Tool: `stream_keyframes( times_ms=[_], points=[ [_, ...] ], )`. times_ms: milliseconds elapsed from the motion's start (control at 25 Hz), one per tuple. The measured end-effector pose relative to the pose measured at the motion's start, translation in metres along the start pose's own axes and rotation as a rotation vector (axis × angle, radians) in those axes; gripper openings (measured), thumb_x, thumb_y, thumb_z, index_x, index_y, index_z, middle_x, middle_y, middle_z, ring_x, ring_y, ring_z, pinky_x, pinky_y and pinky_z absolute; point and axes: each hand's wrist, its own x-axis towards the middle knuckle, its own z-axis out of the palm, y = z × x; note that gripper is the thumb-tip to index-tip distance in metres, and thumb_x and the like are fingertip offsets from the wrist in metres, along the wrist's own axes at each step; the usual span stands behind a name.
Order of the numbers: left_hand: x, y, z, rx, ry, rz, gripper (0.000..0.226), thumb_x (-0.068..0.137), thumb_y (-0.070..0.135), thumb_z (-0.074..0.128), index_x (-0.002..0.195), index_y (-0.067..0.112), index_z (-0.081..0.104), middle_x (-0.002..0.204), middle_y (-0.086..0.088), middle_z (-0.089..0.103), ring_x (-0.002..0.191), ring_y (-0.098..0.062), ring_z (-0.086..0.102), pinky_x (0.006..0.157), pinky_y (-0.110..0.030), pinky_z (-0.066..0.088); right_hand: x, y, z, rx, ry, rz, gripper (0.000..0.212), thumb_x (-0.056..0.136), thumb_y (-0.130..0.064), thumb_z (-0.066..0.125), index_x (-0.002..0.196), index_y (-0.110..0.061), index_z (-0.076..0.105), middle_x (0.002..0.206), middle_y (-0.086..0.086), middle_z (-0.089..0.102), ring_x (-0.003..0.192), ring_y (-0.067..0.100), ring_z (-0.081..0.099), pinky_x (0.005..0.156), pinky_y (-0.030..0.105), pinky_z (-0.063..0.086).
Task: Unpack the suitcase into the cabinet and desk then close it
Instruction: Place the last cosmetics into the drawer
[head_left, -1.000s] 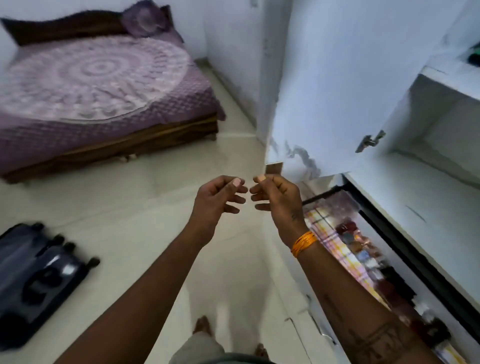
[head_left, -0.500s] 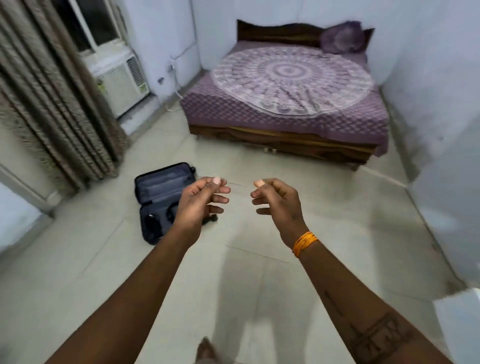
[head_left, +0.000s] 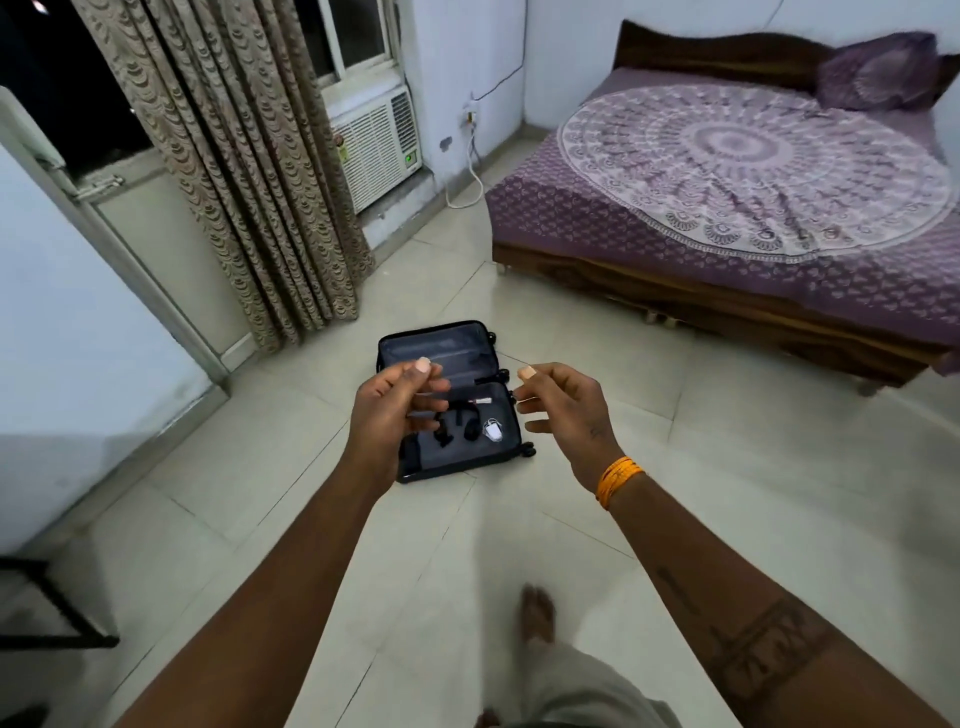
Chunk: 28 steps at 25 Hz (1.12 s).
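Note:
A dark suitcase (head_left: 447, 358) lies open flat on the tiled floor ahead of me. Its near half holds black headphones (head_left: 465, 423), a white charger with cable (head_left: 492, 430) and a small pinkish item (head_left: 480, 400). My left hand (head_left: 392, 415) is raised in front of the suitcase with loosely curled fingers, holding nothing, and it hides part of the near half. To the suitcase's right hovers my right hand (head_left: 563, 413), likewise loosely curled and empty, with an orange band on the wrist.
A bed (head_left: 727, 208) with a purple patterned cover stands at the back right. Curtains (head_left: 234, 171) and a window air conditioner (head_left: 376, 143) line the back wall. A dark metal frame (head_left: 47, 608) shows at the lower left. My bare foot (head_left: 537, 613) is on the floor.
The view has swung left from the white cabinet to face the suitcase, which now sits centred behind my hands. Both hands stay raised and empty, a little further apart.

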Motion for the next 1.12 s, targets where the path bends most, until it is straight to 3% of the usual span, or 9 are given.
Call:
stream_keyframes(
  times_ms=[240,720,960,1120],
  points=[
    [0.115,-0.025,-0.022,0.020,0.031,-0.065,0.030,0.102,0.039,0.064,0.108,0.011,0.076,0.103,-0.011,0.079,0.085,-0.024,0.071,0.073,-0.038,0.055,0.120,0.032,0.038,-0.007,-0.010,0.038,0.024,0.102,-0.033,0.064,0.104,-0.012,0.074,0.091,0.006,0.078,0.084,0.014,0.075,0.074,0.032,0.064],
    [0.358,-0.090,-0.019,0.009,0.123,-0.308,0.034,0.103,0.037,0.063,0.114,0.007,0.074,0.107,-0.013,0.079,0.087,-0.023,0.073,0.065,-0.028,0.058,0.352,0.085,0.075,0.038,0.014,0.309,0.016,0.100,-0.026,0.068,0.098,-0.012,0.076,0.093,0.013,0.076,0.081,0.019,0.071,0.069,0.032,0.060],
    [0.460,-0.161,-0.036,0.057,0.135,-0.418,0.027,0.101,0.034,0.065,0.109,0.011,0.077,0.103,-0.010,0.080,0.085,-0.020,0.074,0.066,-0.029,0.058,0.434,0.160,0.104,0.006,0.025,0.413,0.021,0.100,-0.028,0.067,0.101,-0.008,0.074,0.097,0.017,0.077,0.083,0.022,0.072,0.073,0.039,0.061],
    [0.525,-0.262,-0.050,0.153,0.078,-0.446,0.020,0.101,0.024,0.066,0.102,0.007,0.077,0.100,-0.008,0.080,0.082,-0.015,0.072,0.070,-0.031,0.057,0.498,0.254,0.135,-0.001,0.069,0.462,0.020,0.099,-0.027,0.069,0.100,-0.007,0.074,0.094,0.014,0.077,0.080,0.021,0.072,0.071,0.037,0.060]
  ],
)
